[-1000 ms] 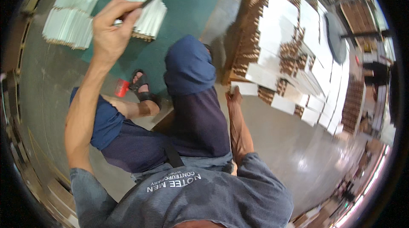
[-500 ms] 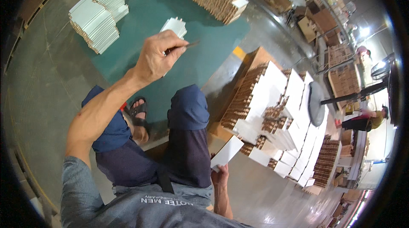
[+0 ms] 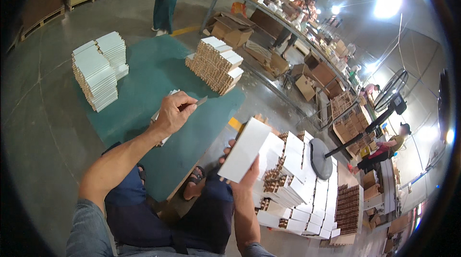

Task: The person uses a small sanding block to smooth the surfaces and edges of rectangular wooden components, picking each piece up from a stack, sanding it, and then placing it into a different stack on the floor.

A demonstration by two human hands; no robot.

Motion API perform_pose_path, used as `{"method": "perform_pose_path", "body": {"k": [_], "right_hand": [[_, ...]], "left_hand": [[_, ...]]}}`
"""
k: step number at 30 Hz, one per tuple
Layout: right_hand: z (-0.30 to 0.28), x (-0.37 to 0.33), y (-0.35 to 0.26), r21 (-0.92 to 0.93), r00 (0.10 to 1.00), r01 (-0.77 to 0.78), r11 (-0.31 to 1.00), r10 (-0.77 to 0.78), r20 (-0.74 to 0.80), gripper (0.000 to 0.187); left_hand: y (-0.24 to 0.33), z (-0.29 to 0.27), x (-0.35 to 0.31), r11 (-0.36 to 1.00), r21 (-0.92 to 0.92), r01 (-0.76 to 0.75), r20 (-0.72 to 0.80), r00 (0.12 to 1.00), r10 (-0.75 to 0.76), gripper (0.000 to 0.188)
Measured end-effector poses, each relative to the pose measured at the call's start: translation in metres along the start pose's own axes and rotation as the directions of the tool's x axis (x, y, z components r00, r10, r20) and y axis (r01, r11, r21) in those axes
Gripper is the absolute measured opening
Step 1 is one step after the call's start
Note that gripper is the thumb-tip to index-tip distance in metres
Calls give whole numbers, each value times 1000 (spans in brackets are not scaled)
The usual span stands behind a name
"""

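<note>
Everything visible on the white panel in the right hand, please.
The white panel is a flat, oblong piece with a smooth, plain, slightly greyish-white broad face turned toward the camera. Small tan, wood-like projections show at its lower-left end; the material itself is uncertain. It is held tilted, its long side running from lower left to upper right in view. The right hand grips it, fingertips at the left edge, thumb at the right. It overlaps the stacked white pieces in view; no contact is discernible.
</note>
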State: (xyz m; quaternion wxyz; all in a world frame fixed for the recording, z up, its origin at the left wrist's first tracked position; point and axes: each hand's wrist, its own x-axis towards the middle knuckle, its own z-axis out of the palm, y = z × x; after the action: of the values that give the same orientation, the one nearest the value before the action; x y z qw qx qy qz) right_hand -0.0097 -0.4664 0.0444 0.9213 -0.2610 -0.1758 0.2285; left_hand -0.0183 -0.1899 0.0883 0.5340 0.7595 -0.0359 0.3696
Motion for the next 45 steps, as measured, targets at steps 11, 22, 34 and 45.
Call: {"method": "perform_pose_path", "body": {"k": [11,22,34,45], "right_hand": [[-29,80,65,3,974,-225,974,225,-19,61],[-15,71,93,83,877,-477,875,479,-12,60],[11,75,88,206,783,-492,846,534,-319,50],[-6,81,87,197,830,-422,885,464,-308,56]], "left_hand": [[-37,-8,23,997,81,-6,-27,1000,9,13],[-48,-1,13,988,136,-71,58,996,64,10],[-6,8,-36,905,239,-351,405,883,235,18],[-14,17,-35,873,250,-418,427,857,288,16]]}}
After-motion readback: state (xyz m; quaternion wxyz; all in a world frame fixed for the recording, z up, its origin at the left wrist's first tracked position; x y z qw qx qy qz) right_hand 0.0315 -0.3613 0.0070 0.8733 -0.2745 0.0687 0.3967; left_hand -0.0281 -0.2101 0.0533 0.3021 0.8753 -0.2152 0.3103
